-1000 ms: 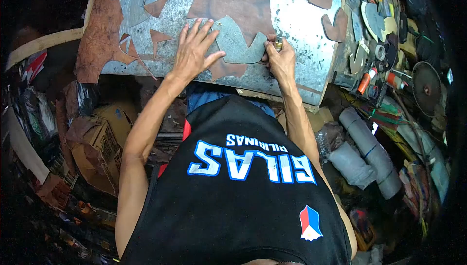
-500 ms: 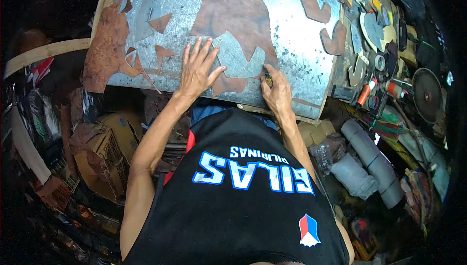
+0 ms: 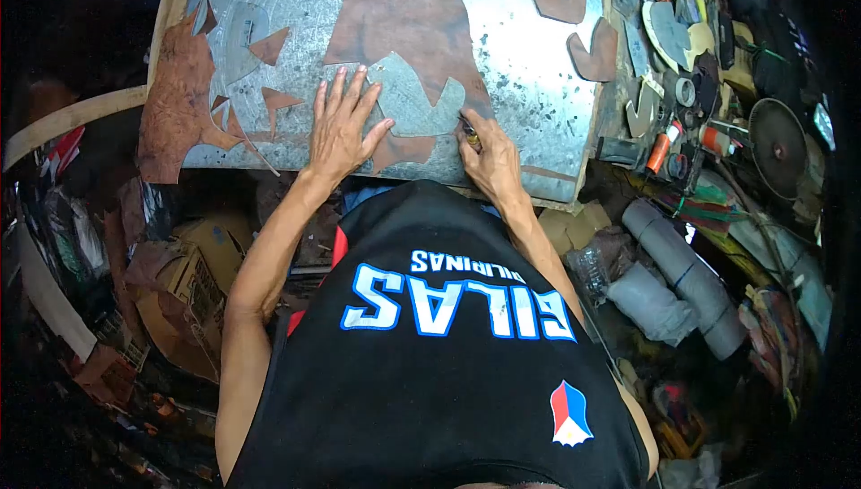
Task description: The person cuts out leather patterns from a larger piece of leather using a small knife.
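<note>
The left hand (image 3: 341,126) is resting open, fingers spread, on the grey flat piece (image 3: 408,103), which is lying over brown leather (image 3: 404,13) on the metal tabletop (image 3: 529,67). The right hand (image 3: 493,157) is gripping a small, seemingly brass-coloured tool (image 3: 472,137) just beside it.

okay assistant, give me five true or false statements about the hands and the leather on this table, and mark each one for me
1. The left hand is spread palm down. True.
2. The gray template overlaps the brown leather sheet. True.
3. Two hooked leather cutouts lie near the metal tabletop's right edge. True.
4. Both cutouts lie left of the left hand. False: they lie to its right.
5. The right hand is empty. False: it grips a small tool.
</note>
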Tool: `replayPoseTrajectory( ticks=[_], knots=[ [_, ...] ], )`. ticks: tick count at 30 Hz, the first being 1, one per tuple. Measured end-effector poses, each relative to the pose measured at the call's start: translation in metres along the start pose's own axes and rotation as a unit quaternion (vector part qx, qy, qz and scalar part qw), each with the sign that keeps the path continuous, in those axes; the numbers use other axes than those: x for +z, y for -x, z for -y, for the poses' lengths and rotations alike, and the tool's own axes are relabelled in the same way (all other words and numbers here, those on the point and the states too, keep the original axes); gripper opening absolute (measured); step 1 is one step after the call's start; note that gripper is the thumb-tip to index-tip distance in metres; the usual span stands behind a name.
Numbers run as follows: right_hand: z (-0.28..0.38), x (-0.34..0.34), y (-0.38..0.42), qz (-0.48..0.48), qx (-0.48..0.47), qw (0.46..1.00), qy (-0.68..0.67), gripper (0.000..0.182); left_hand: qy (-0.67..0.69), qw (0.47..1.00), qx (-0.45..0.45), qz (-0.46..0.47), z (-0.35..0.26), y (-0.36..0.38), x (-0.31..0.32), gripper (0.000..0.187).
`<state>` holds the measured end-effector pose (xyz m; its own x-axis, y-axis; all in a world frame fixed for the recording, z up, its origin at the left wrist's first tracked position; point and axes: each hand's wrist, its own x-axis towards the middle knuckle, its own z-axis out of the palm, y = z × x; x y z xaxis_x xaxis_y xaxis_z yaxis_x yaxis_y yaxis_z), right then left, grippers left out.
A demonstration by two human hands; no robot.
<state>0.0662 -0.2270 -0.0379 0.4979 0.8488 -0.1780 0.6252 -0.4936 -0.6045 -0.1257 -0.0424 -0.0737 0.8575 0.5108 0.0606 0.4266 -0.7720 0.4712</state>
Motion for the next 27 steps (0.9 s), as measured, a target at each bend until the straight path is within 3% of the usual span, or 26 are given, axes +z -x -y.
replayPoseTrajectory(
  ticks=[4,6,21,24,27],
  knots=[
    [0.002,0.0,-0.001,-0.002,0.016,0.999,-0.048,0.043,-0.028,1.0,0.005,-0.011,-0.002,-0.002,0.001,0.058],
    [-0.001,0.0,0.0,-0.018,-0.008,1.0,-0.011,0.04,-0.048,0.999,-0.005,-0.002,-0.003,-0.002,0.002,0.058],
    [0.001,0.0,-0.004,-0.037,0.005,0.999,-0.025,0.039,-0.004,0.999,0.016,-0.035,0.001,-0.001,0.002,0.066],
    [-0.008,-0.007,-0.011,-0.039,-0.003,0.995,-0.095,0.032,-0.01,0.999,0.015,-0.032,0.002,-0.001,0.003,0.066],
    [-0.049,-0.043,-0.045,-0.188,0.018,0.979,0.075,0.029,-0.014,1.0,0.015,-0.023,0.001,-0.001,0.002,0.066]
  ],
)
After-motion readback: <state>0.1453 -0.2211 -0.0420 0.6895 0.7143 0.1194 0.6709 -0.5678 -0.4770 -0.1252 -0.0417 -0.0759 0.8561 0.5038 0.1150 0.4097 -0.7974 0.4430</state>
